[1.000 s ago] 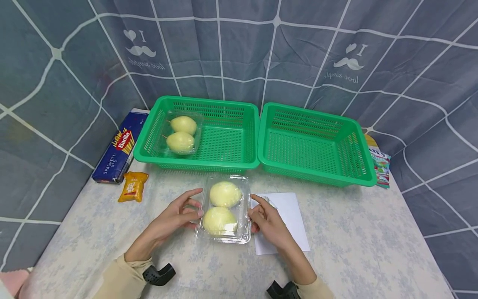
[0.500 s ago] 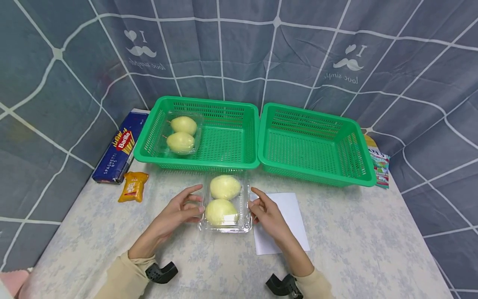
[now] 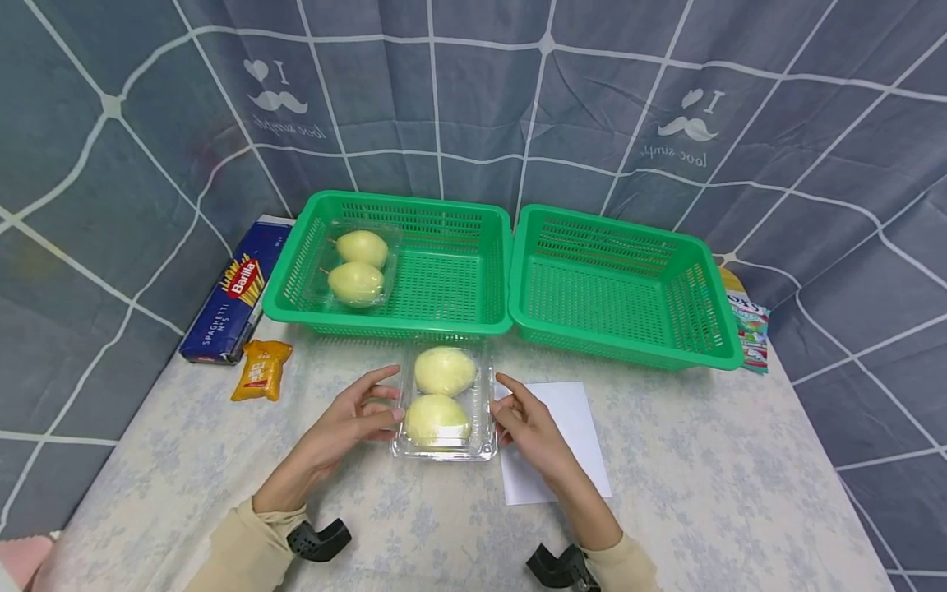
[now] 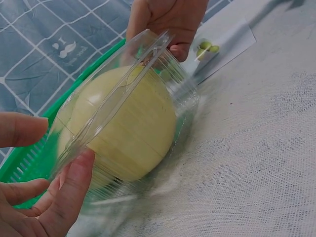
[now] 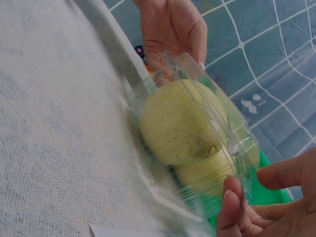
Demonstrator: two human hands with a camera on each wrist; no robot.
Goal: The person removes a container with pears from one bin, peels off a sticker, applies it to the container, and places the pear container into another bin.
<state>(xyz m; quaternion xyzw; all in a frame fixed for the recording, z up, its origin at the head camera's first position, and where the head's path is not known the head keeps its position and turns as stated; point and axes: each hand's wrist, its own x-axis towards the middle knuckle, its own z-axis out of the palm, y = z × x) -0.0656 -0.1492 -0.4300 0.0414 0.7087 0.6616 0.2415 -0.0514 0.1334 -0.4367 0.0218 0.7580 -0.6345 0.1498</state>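
A clear plastic clamshell box (image 3: 445, 400) with two yellow-green pears lies lengthwise just in front of the left green basket (image 3: 385, 326). My left hand (image 3: 390, 400) holds its left side with thumb and fingertips. My right hand (image 3: 503, 403) holds its right side the same way. In the left wrist view my thumb (image 4: 74, 182) presses the box (image 4: 123, 123) low on its wall, with the right hand (image 4: 168, 19) behind it. In the right wrist view the box (image 5: 182, 123) sits low over the cloth between my right hand (image 5: 256, 192) and my left hand (image 5: 173, 29).
A second clamshell of pears (image 3: 358, 261) lies in the left basket's far left corner. The right green basket (image 3: 621, 349) holds nothing. A blue spaghetti box (image 3: 229, 292) and an orange packet (image 3: 261, 370) lie at the left. A white paper (image 3: 565, 448) is under my right hand, a colourful packet (image 3: 749, 333) at far right.
Both hands have carried the pear box a little away from me, up to the front of the left basket. Over the last half second it has hardly moved.
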